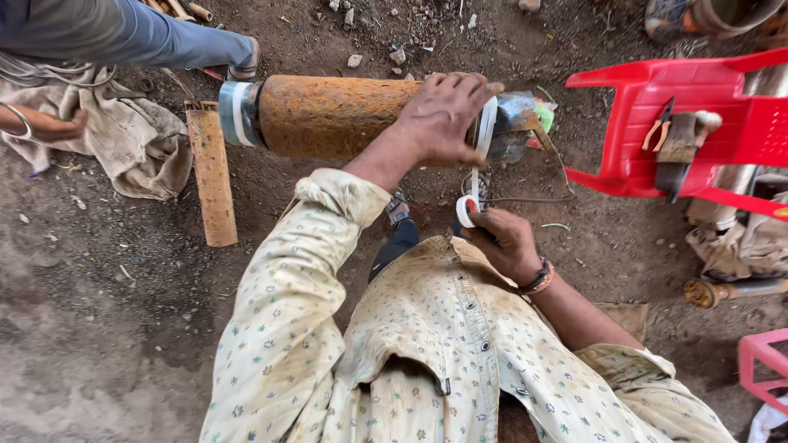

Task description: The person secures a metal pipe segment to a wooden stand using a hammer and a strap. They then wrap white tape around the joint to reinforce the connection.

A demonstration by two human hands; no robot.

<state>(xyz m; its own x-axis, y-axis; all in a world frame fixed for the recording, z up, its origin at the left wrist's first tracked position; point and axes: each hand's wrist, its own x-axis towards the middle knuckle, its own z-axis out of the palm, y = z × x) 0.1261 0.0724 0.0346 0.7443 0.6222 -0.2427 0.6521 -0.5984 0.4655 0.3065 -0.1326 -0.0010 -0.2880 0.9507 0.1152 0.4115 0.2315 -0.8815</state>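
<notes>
Left hand: the left hand lies at upper centre of the frame, fingers spread and curled over the top of the rusty pipe, pressing on it where the white tape strip wraps round.
Right hand: the right hand, just below centre, is closed round the white tape roll, pinching it between thumb and fingers; a beaded band sits on the wrist.
Tape: the strip runs taut from the roll up to the pipe, just right of the left hand.
Pipe: it lies level across the upper middle of the frame, orange with rust; a grey band with a white stripe circles its left end, and clear plastic wrap covers the right end beyond the tape.
Red chair: the red plastic chair at upper right serves as a holder; on its seat lie orange-handled pliers and a wooden-handled hammer, touching each other.
Metal bar: a rusty flat bar lies on the dirt floor left of centre, its top end just under the pipe.
Cloth: a dirty cloth is heaped at upper left.
Other person: a hand and a blue-trousered leg show at upper left, well apart from the pipe's taped end.
</notes>
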